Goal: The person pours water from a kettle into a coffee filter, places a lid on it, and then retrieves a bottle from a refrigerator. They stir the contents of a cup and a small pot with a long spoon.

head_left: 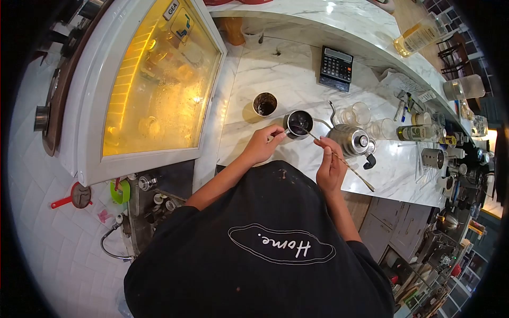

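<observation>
A metal cup (pixel 299 123) with dark contents stands on the marble counter. My left hand (pixel 263 143) pinches the cup's handle at its left side. In my right hand (pixel 330 165) is a long thin twisted spoon (pixel 360 177), its lower end inside the metal cup. Left of that cup is another cup (pixel 264 104) with dark residue inside. A steel gooseneck kettle (pixel 351 140) stands just right of my right hand, its spout pointing towards the metal cup.
A black calculator (pixel 336 64) lies further back on the counter (pixel 297 53). Drinking glasses (pixel 361 113) and a bottle (pixel 416 132) stand to the right. A glass-door fridge (pixel 159 85) borders the left side.
</observation>
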A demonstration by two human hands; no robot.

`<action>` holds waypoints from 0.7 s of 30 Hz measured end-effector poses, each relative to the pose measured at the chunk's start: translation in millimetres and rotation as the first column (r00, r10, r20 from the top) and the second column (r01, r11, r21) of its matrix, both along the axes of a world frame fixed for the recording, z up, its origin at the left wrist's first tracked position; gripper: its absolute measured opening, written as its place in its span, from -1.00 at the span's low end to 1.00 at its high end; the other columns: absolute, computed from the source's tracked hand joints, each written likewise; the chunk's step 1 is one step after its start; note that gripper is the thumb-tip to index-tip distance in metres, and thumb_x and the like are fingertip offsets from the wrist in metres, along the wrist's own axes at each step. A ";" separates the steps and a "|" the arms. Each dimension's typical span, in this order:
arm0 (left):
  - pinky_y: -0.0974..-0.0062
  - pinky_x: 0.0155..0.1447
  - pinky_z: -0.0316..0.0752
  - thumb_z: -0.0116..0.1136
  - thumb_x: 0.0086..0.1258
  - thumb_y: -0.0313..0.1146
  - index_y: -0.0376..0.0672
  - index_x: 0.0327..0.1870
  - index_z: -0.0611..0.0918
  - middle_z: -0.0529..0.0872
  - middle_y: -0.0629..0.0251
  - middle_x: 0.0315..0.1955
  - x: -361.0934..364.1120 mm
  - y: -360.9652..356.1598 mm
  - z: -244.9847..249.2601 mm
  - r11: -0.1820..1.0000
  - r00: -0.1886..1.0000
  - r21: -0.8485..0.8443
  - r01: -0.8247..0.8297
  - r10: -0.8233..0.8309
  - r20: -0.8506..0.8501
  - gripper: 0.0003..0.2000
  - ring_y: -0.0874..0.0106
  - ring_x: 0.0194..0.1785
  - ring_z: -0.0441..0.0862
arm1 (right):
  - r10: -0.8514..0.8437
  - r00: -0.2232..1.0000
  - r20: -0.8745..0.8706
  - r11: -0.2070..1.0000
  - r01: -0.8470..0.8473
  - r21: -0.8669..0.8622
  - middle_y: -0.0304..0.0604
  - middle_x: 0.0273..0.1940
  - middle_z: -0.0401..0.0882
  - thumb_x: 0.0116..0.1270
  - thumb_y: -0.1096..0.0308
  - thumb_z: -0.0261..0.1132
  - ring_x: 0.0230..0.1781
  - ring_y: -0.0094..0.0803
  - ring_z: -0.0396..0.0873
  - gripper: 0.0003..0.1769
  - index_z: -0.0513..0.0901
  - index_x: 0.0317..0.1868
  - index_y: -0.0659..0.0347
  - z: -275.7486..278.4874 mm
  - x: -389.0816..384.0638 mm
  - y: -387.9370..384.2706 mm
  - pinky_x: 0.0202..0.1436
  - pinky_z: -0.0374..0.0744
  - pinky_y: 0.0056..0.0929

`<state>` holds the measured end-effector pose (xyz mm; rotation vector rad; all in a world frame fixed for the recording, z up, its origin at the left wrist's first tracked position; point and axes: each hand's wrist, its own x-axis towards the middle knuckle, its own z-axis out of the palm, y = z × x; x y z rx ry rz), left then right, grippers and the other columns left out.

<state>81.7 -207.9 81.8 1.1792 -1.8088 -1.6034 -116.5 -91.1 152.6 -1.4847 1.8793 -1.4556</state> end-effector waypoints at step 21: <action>0.14 0.40 0.44 0.70 0.01 -0.21 -0.20 0.49 0.33 0.48 0.00 0.32 9.9 -56.2 -62.7 0.832 0.917 -0.451 -0.322 0.392 0.069 -0.01 0.11 0.33 0.50 | -0.146 0.946 0.288 0.989 0.149 0.010 -0.02 -0.06 0.80 0.70 0.39 0.04 0.01 -0.33 0.75 -0.69 0.68 0.06 0.43 -4.5 -13.6 -11.1 0.22 0.60 -0.34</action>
